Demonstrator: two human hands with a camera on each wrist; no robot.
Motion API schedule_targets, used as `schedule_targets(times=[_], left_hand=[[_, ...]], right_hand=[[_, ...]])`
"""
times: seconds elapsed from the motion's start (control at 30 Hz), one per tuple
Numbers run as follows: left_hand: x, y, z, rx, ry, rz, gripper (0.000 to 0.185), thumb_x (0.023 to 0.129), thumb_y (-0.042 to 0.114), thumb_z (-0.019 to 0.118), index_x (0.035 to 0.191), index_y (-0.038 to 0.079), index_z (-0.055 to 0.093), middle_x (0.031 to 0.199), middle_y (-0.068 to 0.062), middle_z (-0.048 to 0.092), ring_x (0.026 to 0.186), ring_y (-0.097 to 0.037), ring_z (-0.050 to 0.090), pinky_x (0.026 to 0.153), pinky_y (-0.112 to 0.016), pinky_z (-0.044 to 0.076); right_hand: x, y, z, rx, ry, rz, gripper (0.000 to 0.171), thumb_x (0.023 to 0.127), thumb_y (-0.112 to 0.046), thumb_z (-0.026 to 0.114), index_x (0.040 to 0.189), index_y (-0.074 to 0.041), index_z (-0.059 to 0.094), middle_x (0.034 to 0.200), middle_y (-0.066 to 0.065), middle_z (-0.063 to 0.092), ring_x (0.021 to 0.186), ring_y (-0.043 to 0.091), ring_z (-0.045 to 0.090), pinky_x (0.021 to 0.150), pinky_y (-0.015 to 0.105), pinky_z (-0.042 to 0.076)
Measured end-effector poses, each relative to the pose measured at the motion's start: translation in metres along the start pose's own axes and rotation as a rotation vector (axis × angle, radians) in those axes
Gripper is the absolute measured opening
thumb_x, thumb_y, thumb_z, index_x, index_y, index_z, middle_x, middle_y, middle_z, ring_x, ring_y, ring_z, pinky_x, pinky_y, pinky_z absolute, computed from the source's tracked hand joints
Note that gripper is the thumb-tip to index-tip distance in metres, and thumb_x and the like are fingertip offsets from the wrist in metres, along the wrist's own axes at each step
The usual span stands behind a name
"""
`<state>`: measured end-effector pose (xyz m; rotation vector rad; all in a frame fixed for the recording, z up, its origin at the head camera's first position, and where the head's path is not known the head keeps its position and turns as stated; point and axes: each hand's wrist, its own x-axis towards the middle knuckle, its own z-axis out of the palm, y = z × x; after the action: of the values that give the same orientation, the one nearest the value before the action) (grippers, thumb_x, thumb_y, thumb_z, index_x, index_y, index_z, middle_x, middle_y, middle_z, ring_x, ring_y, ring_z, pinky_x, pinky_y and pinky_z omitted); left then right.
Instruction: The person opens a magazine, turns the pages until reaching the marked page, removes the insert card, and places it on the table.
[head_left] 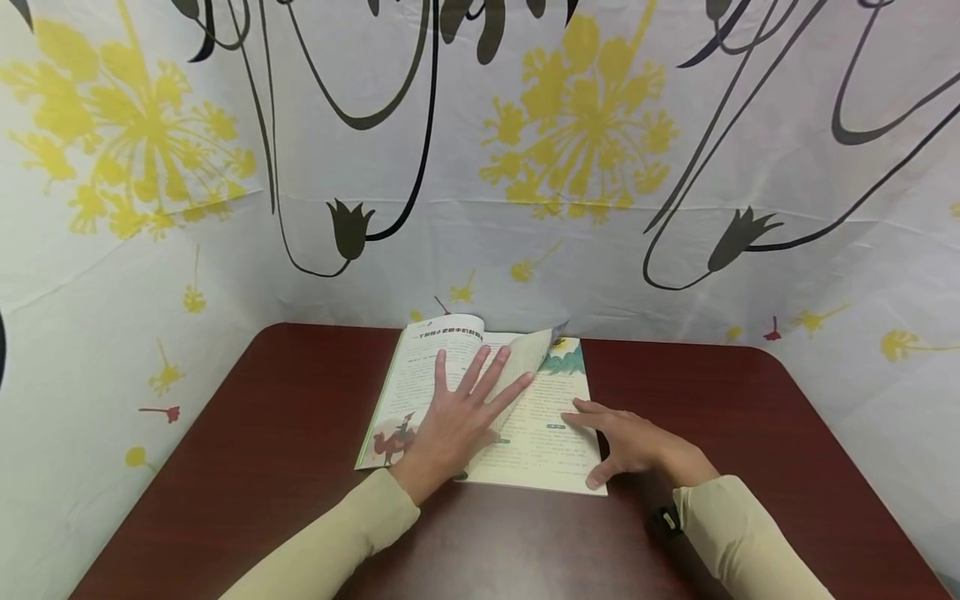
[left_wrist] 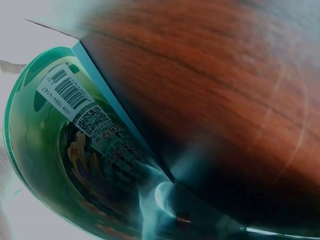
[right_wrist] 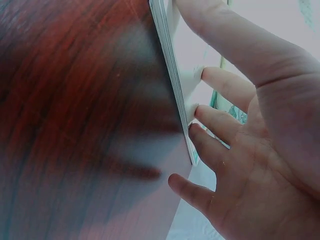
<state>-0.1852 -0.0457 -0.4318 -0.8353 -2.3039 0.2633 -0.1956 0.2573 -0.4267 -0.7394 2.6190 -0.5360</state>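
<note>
Head view shows an open book lying flat near the middle of the dark red counter, toward its far edge; the left hand rests palm down across the left-hand page, its fingers straight and spread apart, pressing on the paper; one page beside those fingertips stands half lifted and curled over the spine; the right hand lies on the lower right part of the right-hand page, fingers relaxed and loosely spread, the thumb at the book's near edge, gripping nothing. Right wrist view shows the right hand's fingertips touching the page surface just beside the stacked edge of the pages, with the counter alongside. Left wrist view shows the book's green cover with a barcode label, bent upward from the counter; the left hand's fingers cannot be made out there. A flower-printed cloth hangs behind the counter; beige sleeves cover both arms.
</note>
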Motion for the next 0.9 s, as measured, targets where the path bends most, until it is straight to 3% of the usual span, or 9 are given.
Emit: schedule_targets(times=[0.13, 0.47, 0.6, 0.73, 0.8, 0.9], left_hand=[[-0.0009, -0.0006, 0.0001, 0.046, 0.017, -0.009, 0.118, 0.067, 0.07, 0.078, 0.16, 0.031, 0.017, 0.167, -0.013, 0.006, 0.152, -0.033, 0.008, 0.11, -0.073, 0.012], [-0.0038, -0.0023, 0.0005, 0.09, 0.042, -0.073, 0.117, 0.067, 0.066, 0.081, 0.16, 0.032, 0.019, 0.166, -0.013, 0.01, 0.152, -0.033, 0.01, 0.11, -0.072, 0.018], [-0.0032, -0.0027, -0.0009, 0.117, -0.025, -0.075, 0.113, 0.07, 0.067, 0.078, 0.16, 0.03, 0.02, 0.166, -0.012, 0.009, 0.152, -0.032, 0.008, 0.11, -0.071, 0.018], [-0.0018, -0.0029, -0.0015, 0.123, -0.144, -0.019, 0.096, 0.082, 0.061, 0.071, 0.16, 0.028, 0.023, 0.167, -0.01, 0.012, 0.153, -0.031, 0.004, 0.112, -0.071, 0.011], [-0.0014, -0.0028, -0.0004, 0.113, -0.178, 0.01, 0.084, 0.088, 0.056, 0.066, 0.158, 0.027, 0.031, 0.165, -0.009, 0.02, 0.153, -0.031, 0.008, 0.112, -0.071, 0.01], [-0.0016, -0.0023, 0.0009, 0.092, -0.179, 0.031, 0.067, 0.09, 0.052, 0.063, 0.149, 0.025, 0.047, 0.158, -0.01, 0.037, 0.15, -0.031, 0.02, 0.112, -0.071, 0.012]], right_hand=[[0.0005, 0.0015, 0.0014, 0.006, 0.002, 0.008, 0.102, 0.063, -0.046, 0.09, 0.15, -0.013, 0.047, 0.16, 0.019, 0.028, 0.142, 0.045, 0.032, 0.104, 0.062, 0.036], [0.0007, 0.0041, 0.0036, 0.02, 0.003, 0.004, 0.103, 0.063, -0.047, 0.09, 0.15, -0.012, 0.046, 0.16, 0.019, 0.029, 0.143, 0.045, 0.031, 0.104, 0.063, 0.035], [0.0003, 0.0043, 0.0036, 0.018, 0.004, -0.009, 0.103, 0.063, -0.047, 0.09, 0.15, -0.012, 0.046, 0.159, 0.021, 0.029, 0.142, 0.046, 0.031, 0.103, 0.064, 0.035], [-0.0001, 0.0038, 0.0034, 0.025, 0.003, -0.004, 0.102, 0.064, -0.046, 0.09, 0.15, -0.012, 0.047, 0.16, 0.02, 0.028, 0.143, 0.046, 0.03, 0.104, 0.064, 0.034], [-0.0001, 0.004, 0.0033, 0.019, 0.004, -0.005, 0.102, 0.064, -0.046, 0.09, 0.15, -0.012, 0.047, 0.16, 0.02, 0.029, 0.143, 0.046, 0.03, 0.104, 0.065, 0.034], [-0.0005, 0.004, 0.003, 0.023, 0.003, 0.005, 0.102, 0.064, -0.046, 0.09, 0.15, -0.013, 0.046, 0.16, 0.019, 0.028, 0.143, 0.045, 0.029, 0.105, 0.064, 0.033]])
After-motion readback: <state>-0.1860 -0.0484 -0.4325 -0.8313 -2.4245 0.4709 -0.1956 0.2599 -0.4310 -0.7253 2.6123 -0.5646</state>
